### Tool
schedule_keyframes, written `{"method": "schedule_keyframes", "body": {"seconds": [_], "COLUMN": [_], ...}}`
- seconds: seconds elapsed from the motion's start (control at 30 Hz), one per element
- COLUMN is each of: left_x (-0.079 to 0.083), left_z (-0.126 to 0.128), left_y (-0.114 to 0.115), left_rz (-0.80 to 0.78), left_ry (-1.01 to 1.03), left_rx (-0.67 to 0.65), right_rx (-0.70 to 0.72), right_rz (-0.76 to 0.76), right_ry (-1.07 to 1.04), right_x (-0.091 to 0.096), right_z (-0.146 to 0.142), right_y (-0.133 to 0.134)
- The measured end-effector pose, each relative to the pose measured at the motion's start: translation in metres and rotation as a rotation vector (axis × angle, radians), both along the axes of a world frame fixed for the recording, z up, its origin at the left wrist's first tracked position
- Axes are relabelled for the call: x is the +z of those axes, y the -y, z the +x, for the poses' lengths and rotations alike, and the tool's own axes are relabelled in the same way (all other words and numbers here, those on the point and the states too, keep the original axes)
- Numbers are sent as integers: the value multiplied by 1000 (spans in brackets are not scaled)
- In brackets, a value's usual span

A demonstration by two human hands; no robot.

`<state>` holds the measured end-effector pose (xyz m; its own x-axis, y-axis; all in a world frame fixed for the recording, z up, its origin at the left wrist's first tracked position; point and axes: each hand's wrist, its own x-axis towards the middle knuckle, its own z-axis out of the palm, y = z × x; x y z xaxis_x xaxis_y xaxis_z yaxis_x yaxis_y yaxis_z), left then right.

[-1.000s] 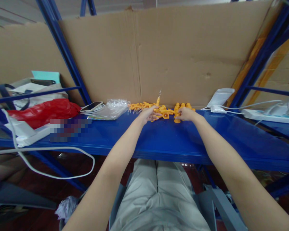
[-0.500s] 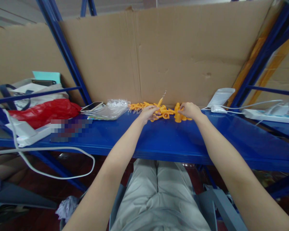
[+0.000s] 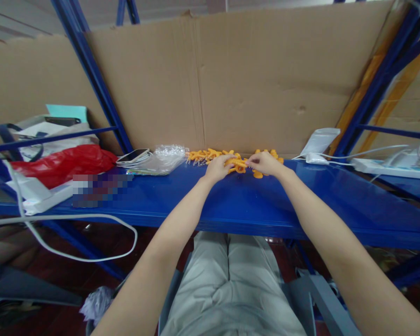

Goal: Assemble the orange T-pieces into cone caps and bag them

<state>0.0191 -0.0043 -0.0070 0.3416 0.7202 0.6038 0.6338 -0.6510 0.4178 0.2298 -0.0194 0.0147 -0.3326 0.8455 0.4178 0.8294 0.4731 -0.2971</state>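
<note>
My left hand [image 3: 217,169] is closed around a slim orange plastic piece [image 3: 237,162], which points right. The fingertips of my right hand [image 3: 266,162] are pinched together at that piece's right end; whether they grip it or something small is hidden. Behind and left of my left hand lies a heap of orange plastic pieces [image 3: 200,155] with thin metal chains. More orange pieces with round bases [image 3: 257,174] are below and behind my right hand. All of these are on the blue shelf [image 3: 245,205], near the cardboard at its back.
Left of the heap are a clear plastic bag [image 3: 164,161] and a phone with a white cable [image 3: 136,156]. A red bag [image 3: 70,163] and a white power strip [image 3: 52,196] are farther left. On the right are a white adapter [image 3: 317,158] with cables and another power strip [image 3: 392,168].
My right hand has moved left from the upright orange pieces to the piece in my left hand. That piece has tipped from pointing up to lying nearly level.
</note>
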Motion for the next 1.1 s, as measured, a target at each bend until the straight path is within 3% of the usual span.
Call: {"method": "schedule_keyframes", "body": {"seconds": [0.13, 0.3, 0.5, 0.63, 0.83, 0.97, 1.1], "left_x": [1, 2, 2, 1, 6, 8, 6], "left_z": [-2, -1, 1, 1, 0, 2, 7], "left_y": [0, 1, -1, -2, 1, 5, 10], "left_rz": [-22, -70, -130, -40, 121, 86, -76], "left_ry": [23, 137, 158, 145, 156, 183, 128], "left_rx": [-11, -66, -34, 33, 90, 36, -109], "right_rx": [43, -21, 14, -7, -155, -119, -86], "right_rz": [-132, -356, -538, -547, -423, -442, -460], "right_ry": [-36, -82, -173, -269, -302, -492, -677], "right_x": [4, 12, 6, 3, 4, 3, 1], "right_z": [-9, -16, -27, -30, -28, -28, -28], "right_y": [8, 23, 29, 27, 22, 17, 13]}}
